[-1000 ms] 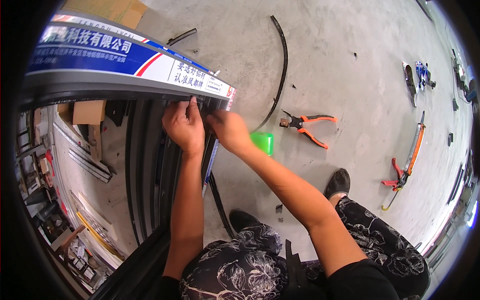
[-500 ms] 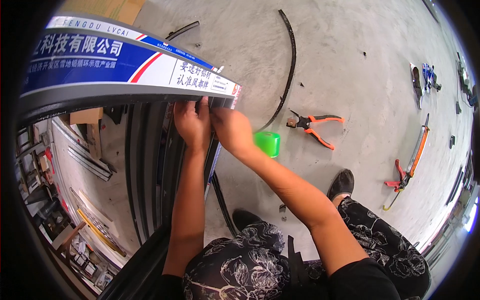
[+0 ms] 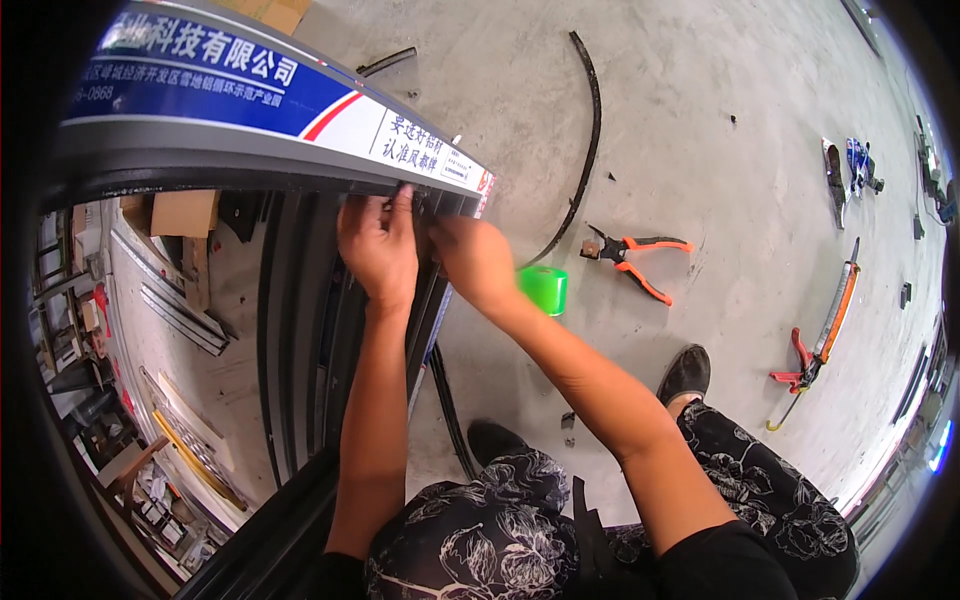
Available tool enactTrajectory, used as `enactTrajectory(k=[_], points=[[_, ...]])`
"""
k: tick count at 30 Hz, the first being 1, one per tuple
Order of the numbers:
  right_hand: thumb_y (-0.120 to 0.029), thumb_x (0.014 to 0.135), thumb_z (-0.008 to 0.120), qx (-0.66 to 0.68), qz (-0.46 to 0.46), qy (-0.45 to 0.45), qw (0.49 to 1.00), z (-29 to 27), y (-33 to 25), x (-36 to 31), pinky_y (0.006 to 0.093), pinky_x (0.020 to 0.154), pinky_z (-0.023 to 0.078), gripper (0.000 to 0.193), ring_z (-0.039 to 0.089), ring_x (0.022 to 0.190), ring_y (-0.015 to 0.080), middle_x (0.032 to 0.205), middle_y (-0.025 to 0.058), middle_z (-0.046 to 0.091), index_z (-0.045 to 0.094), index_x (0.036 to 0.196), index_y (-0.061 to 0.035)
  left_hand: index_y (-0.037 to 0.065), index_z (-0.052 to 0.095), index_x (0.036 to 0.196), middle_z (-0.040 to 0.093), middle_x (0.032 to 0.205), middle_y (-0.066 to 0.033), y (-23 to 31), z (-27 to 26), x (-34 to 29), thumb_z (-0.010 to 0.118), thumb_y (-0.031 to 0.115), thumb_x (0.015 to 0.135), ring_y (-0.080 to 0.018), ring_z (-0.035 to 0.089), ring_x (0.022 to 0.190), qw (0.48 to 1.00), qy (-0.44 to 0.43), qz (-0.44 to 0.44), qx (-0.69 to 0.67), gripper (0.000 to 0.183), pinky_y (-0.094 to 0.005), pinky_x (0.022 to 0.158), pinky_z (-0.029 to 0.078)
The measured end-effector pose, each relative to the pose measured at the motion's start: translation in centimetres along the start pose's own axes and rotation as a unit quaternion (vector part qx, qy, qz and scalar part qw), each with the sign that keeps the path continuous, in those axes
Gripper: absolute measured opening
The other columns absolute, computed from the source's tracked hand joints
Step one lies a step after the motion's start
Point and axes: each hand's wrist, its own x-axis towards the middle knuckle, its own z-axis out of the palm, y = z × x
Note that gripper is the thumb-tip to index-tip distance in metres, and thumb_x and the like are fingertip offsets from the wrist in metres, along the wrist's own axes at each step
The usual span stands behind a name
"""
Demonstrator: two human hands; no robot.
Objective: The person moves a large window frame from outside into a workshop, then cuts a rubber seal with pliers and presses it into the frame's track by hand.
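A dark grey metal profile (image 3: pixel 250 160) spans the upper left, its outer face covered by blue and white printed film. My left hand (image 3: pixel 378 250) is at its underside, fingers curled and thumb tip against the lower edge. My right hand (image 3: pixel 475 262) sits just beside it, nearer the profile's right end, with curled fingers in the dark channel. That hand is slightly blurred. Whatever either hand pinches is hidden by the fingers and shadow. Below the profile, several dark upright bars (image 3: pixel 295 330) run down next to my left forearm.
On the concrete floor lie orange-handled pliers (image 3: pixel 640 262), a bright green roll (image 3: pixel 545 290), a caulking gun (image 3: pixel 825 335) and a long curved black strip (image 3: pixel 590 130). My shoes stand near the bars. Shelves with clutter (image 3: pixel 90 400) and long strips line the left side.
The view has shifted a little, so the profile and floor items appear slightly farther right. Both hands stay at the profile's lower edge; the right one has moved slightly.
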Motion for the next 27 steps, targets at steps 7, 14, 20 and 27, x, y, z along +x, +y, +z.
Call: enactTrajectory(k=[7,14,20,27], points=[[-0.021,0.083,0.059,0.003,0.009,-0.003,1.000,0.4,-0.2,-0.1,0.0494,0.068,0.047,0.020,0.060,0.071,0.0406,0.073,0.0201,0.062,0.063,0.075,-0.0032,-0.003,0.065,0.099,0.061,0.080,-0.0037,3.9,-5.1,3.9,0.060,0.016,0.092,-0.0092,0.051,0.064,0.984,0.133,0.008,-0.122,0.020,-0.0243,0.058,0.042],[-0.019,0.091,0.054,0.336,0.224,-0.099,0.910,0.4,-1.7,0.3,0.0302,0.047,0.051,0.022,0.062,0.054,0.0198,0.066,0.0108,0.062,0.061,0.083,0.0010,-0.003,0.062,0.092,0.061,0.075,-0.0054,0.7,-4.1,0.9,0.066,0.023,0.088,-0.0135,0.058,0.068,0.989,-0.045,-0.113,-0.082,0.027,-0.0269,0.063,0.046],[-0.005,0.089,0.045,0.367,0.190,-0.082,0.907,1.3,-2.1,-0.1,0.0320,0.045,0.046,0.021,0.061,0.052,0.0203,0.064,0.0133,0.061,0.061,0.089,0.0084,0.002,0.065,0.097,0.068,0.090,-0.0165,-0.6,-1.0,0.8,0.074,0.036,0.074,-0.0326,0.065,0.086,0.955,-0.247,-0.150,0.070,0.042,-0.0378,0.075,0.050],[-0.013,0.084,0.052,0.166,0.059,-0.064,0.982,3.5,1.6,-0.6,0.0463,0.061,0.050,0.021,0.063,0.068,0.0396,0.073,0.0255,0.063,0.060,0.085,0.0057,0.000,0.067,0.093,0.066,0.095,-0.0205,-0.4,0.8,0.9,0.070,0.029,0.076,-0.0378,0.062,0.088,0.956,-0.229,-0.077,0.166,0.034,-0.0429,0.077,0.049]])
